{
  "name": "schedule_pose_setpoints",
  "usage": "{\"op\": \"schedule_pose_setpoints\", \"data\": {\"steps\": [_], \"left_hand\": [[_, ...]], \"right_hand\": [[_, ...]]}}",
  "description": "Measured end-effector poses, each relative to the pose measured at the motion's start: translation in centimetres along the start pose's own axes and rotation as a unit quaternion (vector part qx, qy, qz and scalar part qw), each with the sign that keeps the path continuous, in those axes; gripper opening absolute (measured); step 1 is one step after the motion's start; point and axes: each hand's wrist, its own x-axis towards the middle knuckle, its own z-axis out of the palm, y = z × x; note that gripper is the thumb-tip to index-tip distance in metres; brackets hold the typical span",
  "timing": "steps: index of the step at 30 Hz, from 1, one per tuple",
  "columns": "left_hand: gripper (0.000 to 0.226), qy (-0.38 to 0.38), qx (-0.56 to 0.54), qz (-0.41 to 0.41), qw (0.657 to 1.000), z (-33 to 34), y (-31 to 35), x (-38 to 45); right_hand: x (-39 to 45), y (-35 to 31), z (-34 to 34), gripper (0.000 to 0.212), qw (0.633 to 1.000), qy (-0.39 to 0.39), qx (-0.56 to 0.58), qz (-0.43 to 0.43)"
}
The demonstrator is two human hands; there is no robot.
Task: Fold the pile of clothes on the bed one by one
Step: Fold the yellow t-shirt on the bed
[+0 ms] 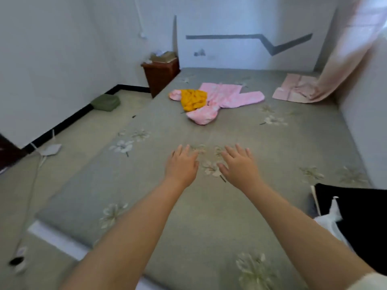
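So basically nothing's folded yet as far as I can tell: the pile of clothes (211, 102) sits in the upper middle of the frame, well apart from both hands, a loose heap on the bed (272, 206). It's a pink garment (234, 95) with a faint pale print, soft and kinda fleecy looking, sleeves or legs flopped out to the right, and a crumpled yellow piece (193, 99) bunched on top of its left side. Looks like two items to do, though something could be hidden underneath. The left hand (181, 163) and right hand (238, 164) are both out flat in the centre of the frame, fingers spread wide, holding nothing, hovering over or maybe just touching the sheet, can't tell which. My guess is the reach for the first item is the next step. The bed cover is a dull grey-green with pale flower prints, matte and smooth. Further out there's a flat pink cloth (293, 87) by the curtain (343, 65) at upper right, a dark wooden cabinet (161, 74) at the upper centre-left, and something black (360, 222) at the right edge.
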Motion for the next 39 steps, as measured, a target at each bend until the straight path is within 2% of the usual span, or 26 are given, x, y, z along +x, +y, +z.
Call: {"op": "schedule_pose_setpoints", "data": {"steps": [5,11,15,20,27,39], "left_hand": [[0.044,0.049,0.035,-0.115,0.992,-4.2,-15.5,-7.5],[0.044,0.043,0.059,-0.242,0.967,-5.9,-32.4,-17.4],[0.045,0.024,0.055,-0.302,0.951,-5.6,-40.6,-22.6],[0.045,0.016,0.055,-0.370,0.927,-5.0,-50.6,-26.9],[0.046,-0.008,0.056,-0.425,0.904,-2.0,-65.7,-27.3],[0.048,0.020,0.071,-0.449,0.890,-5.6,-94.4,-20.6]], "right_hand": [[4.6,-17.7,1.4,0.049,0.992,0.017,0.030,-0.123],[5.3,-36.7,4.8,0.051,0.984,0.001,0.040,-0.174],[5.4,-46.5,7.1,0.050,0.983,-0.013,0.052,-0.178],[7.7,-56.6,10.3,0.052,0.970,-0.056,0.043,-0.232],[15.6,-67.3,18.2,0.052,0.957,-0.120,0.011,-0.266],[35.7,-93.5,24.5,0.052,0.932,-0.104,0.047,-0.343]]}}
